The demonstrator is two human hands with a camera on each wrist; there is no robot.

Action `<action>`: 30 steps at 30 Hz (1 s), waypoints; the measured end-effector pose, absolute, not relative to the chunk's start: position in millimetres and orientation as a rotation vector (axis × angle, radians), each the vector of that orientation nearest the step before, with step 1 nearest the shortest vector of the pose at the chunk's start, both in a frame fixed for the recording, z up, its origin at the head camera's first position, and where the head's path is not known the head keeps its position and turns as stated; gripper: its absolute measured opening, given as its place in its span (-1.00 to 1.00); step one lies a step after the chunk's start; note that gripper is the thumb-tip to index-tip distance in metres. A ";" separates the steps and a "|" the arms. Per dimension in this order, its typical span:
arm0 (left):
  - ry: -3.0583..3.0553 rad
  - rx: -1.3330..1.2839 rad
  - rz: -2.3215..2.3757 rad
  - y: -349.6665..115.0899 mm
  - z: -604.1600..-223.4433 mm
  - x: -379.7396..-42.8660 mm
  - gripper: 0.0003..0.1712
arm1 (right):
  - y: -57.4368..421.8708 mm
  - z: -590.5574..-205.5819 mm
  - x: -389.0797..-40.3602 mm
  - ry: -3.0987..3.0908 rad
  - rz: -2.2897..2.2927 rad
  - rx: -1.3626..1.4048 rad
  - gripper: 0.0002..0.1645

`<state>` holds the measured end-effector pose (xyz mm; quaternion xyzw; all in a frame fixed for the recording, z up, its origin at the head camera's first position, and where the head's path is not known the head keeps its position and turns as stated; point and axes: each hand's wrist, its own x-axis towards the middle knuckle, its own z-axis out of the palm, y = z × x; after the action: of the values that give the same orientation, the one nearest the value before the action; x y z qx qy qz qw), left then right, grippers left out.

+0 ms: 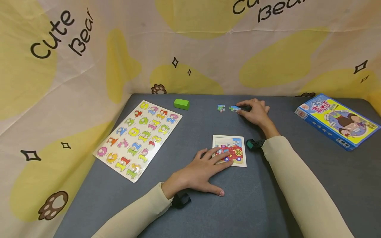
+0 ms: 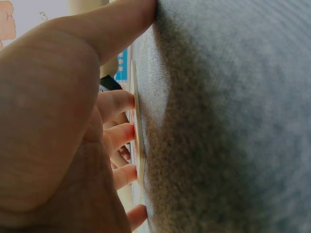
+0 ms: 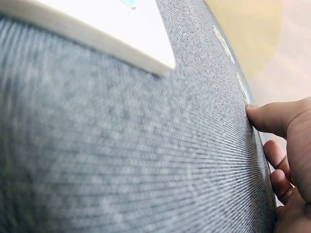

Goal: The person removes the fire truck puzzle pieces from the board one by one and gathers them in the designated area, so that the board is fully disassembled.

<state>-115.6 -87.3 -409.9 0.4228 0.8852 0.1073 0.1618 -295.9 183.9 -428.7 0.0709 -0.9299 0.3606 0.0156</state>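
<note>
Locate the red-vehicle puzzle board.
In the head view, the puzzle board lies just right of centre, partly under the left hand and nearer the camera than the right hand.

Rested the left hand (image 1: 202, 170), with fingers spread, on a small picture puzzle (image 1: 222, 141) bearing a red vehicle (image 1: 238, 152), and pinched with the right hand (image 1: 255, 113) the end of a loose piece (image 1: 233, 108) farther back on the grey table (image 1: 253, 205), just beside a second piece (image 1: 221, 108). Had a number board (image 1: 118, 150) lying slanted off to the left, a green block (image 1: 181, 104) near its far corner, and a blue-sided box (image 1: 342, 122) at the far right, before a patterned cloth (image 1: 196, 43).
</note>
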 end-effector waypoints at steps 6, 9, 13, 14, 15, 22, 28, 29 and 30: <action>2.527 1.205 0.305 -87.2 -408.7 -115.7 0.12 | 182.6 -429.3 -296.3 -2.878 1.135 0.213 -0.57; 2.529 1.206 0.303 -87.3 -408.0 -115.2 0.12 | 182.5 -429.5 -296.1 -2.873 1.136 0.214 -0.57; 2.534 1.206 0.297 -87.1 -408.7 -114.9 0.12 | 181.6 -428.1 -294.4 -2.867 1.138 0.217 -0.57; 2.535 1.205 0.296 -87.0 -408.7 -114.8 0.12 | 181.4 -427.7 -294.0 -2.866 1.139 0.217 -0.57; 2.535 1.205 0.294 -87.1 -408.7 -114.7 0.12 | 181.2 -427.4 -293.7 -2.865 1.139 0.216 -0.57; 2.529 1.204 0.299 -86.3 -409.3 -114.6 0.13 | 182.1 -427.0 -291.5 -2.858 1.137 0.217 -0.56; 2.519 1.205 0.310 -86.7 -410.5 -115.5 0.13 | 185.8 -428.7 -291.6 -2.823 1.199 0.247 -0.53; 2.520 1.208 0.311 -86.9 -410.8 -115.7 0.13 | 186.3 -429.3 -291.8 -2.817 1.207 0.249 -0.53; 2.520 1.209 0.313 -87.2 -411.1 -115.9 0.14 | 186.7 -429.9 -292.0 -2.810 1.213 0.252 -0.53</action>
<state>-115.9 -87.2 -411.1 0.4242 0.8839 0.1097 0.1637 -292.0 186.7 -429.9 0.0819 -0.9145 0.3947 0.0351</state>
